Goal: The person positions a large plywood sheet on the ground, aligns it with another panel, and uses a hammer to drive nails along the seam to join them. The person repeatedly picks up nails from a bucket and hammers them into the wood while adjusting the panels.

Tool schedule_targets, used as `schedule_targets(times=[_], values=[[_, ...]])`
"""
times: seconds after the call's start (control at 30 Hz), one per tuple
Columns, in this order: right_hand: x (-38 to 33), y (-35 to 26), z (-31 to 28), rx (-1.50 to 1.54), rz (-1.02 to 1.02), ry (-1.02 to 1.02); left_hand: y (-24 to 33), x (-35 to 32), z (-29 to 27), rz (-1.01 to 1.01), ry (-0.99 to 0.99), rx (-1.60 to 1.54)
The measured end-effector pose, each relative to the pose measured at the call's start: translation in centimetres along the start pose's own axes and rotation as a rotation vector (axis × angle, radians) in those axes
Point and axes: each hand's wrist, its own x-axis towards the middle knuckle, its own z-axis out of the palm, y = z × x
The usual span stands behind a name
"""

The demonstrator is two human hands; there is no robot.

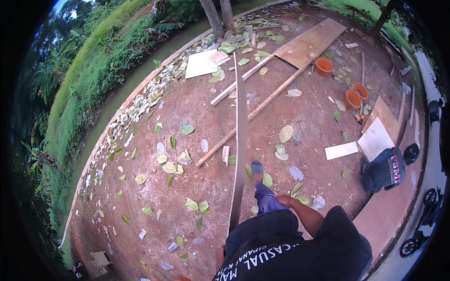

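My right arm bends across my body, and my right hand is closed on the purple trousers at my thigh. A long thin wooden board stretches away in front of me, seen nearly edge-on. Its near end disappears behind my dark shirt. Only a bit of skin of my left hand shows beside the shirt, close to that near end; its fingers are hidden, so its hold on the board cannot be made out. My sandalled foot is on the soil, right of the board.
Wooden battens and a plywood sheet lie ahead. Several orange buckets stand to the right. There, another person bends beside pale panels. A white sheet lies near tree trunks. A water channel runs left.
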Motion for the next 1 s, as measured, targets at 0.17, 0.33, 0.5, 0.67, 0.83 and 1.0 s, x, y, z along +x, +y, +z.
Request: schedule_targets(times=[0.17,0.33,0.5,0.67,0.83,1.0], values=[[5.2,-7.2,-10.1,-0.089,-0.106,-0.008,5.1,6.4,-5.4,0.031,-0.018,0.064],[8.7,-13.1,-23.1,0.022,-0.240,0.357,11.9,16.3,-12.2,0.183,-0.007,0.156],[10.9,-14.0,-31.6,0.533,-0.221,0.507,18.6,25.1,-17.7,0.379,-0.013,0.194],[12.1,-5.2,-30.4,0.355,-0.100,0.777,26.1,31.1,-23.1,0.296,-0.086,0.344],[12.1,4.6,-19.2,0.510,0.246,0.554,26.1,37.8,-27.1,0.358,-0.099,0.425],[7.5,11.4,-5.7,0.448,0.193,0.419,27.6,44.7,-31.6,0.410,-0.116,0.300]])
